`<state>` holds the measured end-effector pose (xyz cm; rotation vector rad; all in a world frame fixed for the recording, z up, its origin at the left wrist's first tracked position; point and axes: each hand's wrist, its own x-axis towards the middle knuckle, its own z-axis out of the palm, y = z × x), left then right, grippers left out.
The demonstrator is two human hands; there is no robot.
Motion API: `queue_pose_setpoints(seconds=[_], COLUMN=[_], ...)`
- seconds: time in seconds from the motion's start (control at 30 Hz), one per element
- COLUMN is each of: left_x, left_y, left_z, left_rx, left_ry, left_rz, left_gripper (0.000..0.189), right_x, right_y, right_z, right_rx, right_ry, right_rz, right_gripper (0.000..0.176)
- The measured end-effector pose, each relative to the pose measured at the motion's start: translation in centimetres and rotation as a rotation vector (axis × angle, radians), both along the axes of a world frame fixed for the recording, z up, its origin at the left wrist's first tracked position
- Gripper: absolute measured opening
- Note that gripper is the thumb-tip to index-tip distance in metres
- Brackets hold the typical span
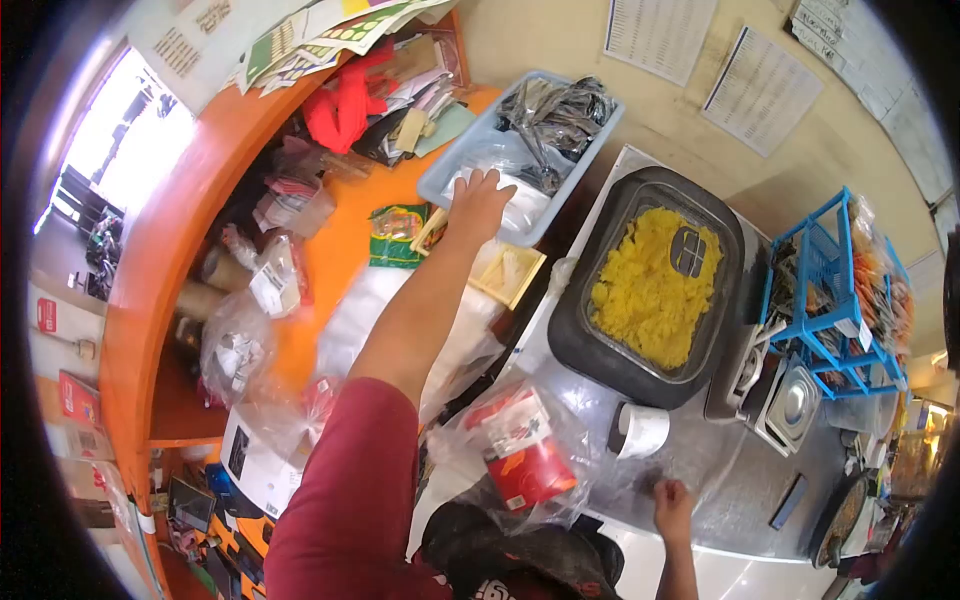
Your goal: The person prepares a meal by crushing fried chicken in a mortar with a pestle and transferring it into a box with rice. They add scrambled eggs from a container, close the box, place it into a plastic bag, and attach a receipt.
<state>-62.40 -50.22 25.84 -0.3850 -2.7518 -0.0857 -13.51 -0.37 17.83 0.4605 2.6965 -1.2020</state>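
Observation:
My left hand (476,205) stretches far out, fingers spread, on the clear plastic bags in the near end of a pale blue tray (438,177). The far end of that tray holds dark shiny packets (560,108). My right hand (672,503) rests as a fist on the steel counter (730,480), holding nothing that I can see. A white roll of tape (640,430) stands just beyond it.
A black pan of yellow rice (655,285) sits on the counter's middle. A blue wire rack (830,300) stands to the right. A plastic bag with a red box (525,465) lies near me. Clutter covers the orange shelf (345,245) on the left.

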Motion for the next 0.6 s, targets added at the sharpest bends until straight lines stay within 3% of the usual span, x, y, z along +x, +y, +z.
queue_pose_setpoints(seconds=[0.03, 0.07, 0.17, 0.37, 0.43, 0.47, 0.6], left_x=[-1.2, -1.9, -3.7, -5.4, -5.1, -5.0, -6.0], left_y=[0.4, 1.0, 1.2, -1.5, -1.4, -1.4, -2.7], left_z=[-0.4, 0.3, 0.5, -1.0, 0.7, 1.2, 1.4], left_rx=[-0.047, -0.107, -0.305, -0.161, 0.074, 0.195, 0.615], left_ry=[0.011, -0.075, -0.189, -0.176, -0.243, -0.272, -0.345], left_rz=[-0.033, -0.036, -0.062, -0.091, -0.049, -0.027, -0.013], left_gripper=[0.034, 0.023, 0.017, 0.010, 0.008, 0.007, 0.006], right_x=[1.5, 1.0, 0.5, -2.3, -4.9, -6.8, -14.5], right_y=[1.5, 1.2, -0.2, 1.4, 1.6, 1.7, -0.2], right_z=[-3.7, -3.2, 0.9, 5.8, 8.7, 10.6, 17.8], right_rx=[0.024, 0.028, -0.004, -0.062, -0.052, -0.035, 0.191], right_ry=[0.056, 0.035, -0.036, -0.152, -0.290, -0.426, -0.290], right_rz=[0.073, 0.106, 0.165, 0.310, 0.300, 0.336, 0.641], right_gripper=[0.017, 0.017, 0.020, 0.027, 0.028, 0.041, 0.039])
